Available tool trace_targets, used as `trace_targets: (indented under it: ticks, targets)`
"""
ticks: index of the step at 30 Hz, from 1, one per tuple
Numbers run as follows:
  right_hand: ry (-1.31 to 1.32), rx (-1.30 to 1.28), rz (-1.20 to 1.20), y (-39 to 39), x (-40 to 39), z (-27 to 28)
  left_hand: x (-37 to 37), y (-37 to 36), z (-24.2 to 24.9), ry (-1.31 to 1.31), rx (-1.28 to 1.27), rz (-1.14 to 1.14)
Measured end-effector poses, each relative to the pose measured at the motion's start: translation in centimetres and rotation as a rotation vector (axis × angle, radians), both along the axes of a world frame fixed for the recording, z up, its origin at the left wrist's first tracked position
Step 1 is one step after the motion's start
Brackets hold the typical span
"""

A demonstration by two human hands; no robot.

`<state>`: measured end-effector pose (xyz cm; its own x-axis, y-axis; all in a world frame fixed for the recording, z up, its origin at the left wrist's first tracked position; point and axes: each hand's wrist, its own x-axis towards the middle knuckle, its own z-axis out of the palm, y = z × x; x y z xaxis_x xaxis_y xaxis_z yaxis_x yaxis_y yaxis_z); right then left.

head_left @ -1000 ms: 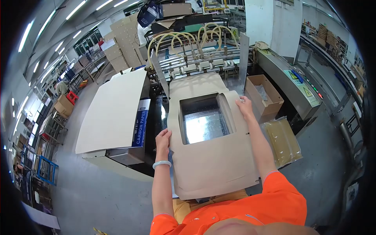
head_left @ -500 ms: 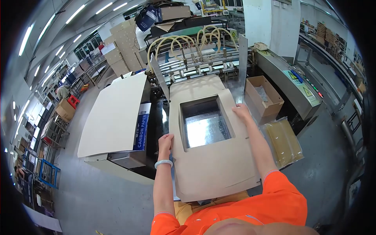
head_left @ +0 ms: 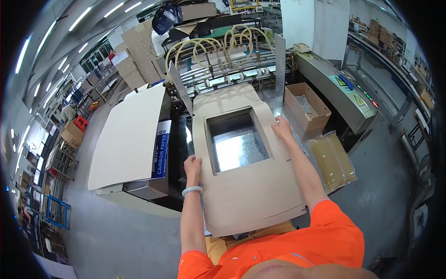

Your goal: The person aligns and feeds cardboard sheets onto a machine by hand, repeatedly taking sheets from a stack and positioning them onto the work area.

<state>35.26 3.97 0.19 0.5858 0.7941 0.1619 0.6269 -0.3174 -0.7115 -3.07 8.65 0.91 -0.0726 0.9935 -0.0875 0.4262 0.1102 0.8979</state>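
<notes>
A stack of greyish-brown cardboard sheets (head_left: pixel 251 197) with a rectangular cut-out lies in front of me. Through the cut-out shows a shiny, reflective surface (head_left: pixel 238 146). My left hand (head_left: pixel 192 168), with a pale bangle at the wrist, is closed at the stack's left edge. At the right edge, beside the cut-out's upper part, my right hand (head_left: pixel 281 128) is closed with its thumb side toward the cardboard. How many sheets the fingers grip is hidden. The stack's far end reaches toward a machine with rollers (head_left: pixel 232 76) and curved yellowish hoses (head_left: pixel 246 35).
Left of the stack, a large pale board (head_left: pixel 127 135) lies over a blue carbon paper box (head_left: pixel 160 151). To the right are an open cardboard box (head_left: pixel 304 109) and a plastic-wrapped yellowish pack (head_left: pixel 332 160). Upright metal plates (head_left: pixel 280 67) flank the rollers. A control panel (head_left: pixel 355 95) stands farther right.
The whole view has shifted a little, so the scene sits farther left and higher. Both hands stay at the stack's sides; the sheet edges look slightly more even.
</notes>
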Motion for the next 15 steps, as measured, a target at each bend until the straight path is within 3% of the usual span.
trace_targets:
  ticks: [4, 9, 12, 15]
  targets:
    - [-0.109, 0.296, 0.201, -0.3, -1.3, 0.5, -0.6, 0.1, -1.1, -0.121, -0.070, 0.024]
    - [-0.098, 0.210, 0.195, -0.2, -2.0, 1.2, -0.6, 0.4, -0.9, -0.013, -0.066, -0.009]
    - [-0.079, 0.035, 0.059, 1.0, -0.3, -0.4, -0.5, 0.0, 0.1, -0.081, -0.101, -0.019]
    - [0.129, 0.062, 0.045, 0.6, 0.0, 0.2, -0.5, 0.0, 1.1, -0.150, -0.134, -0.030]
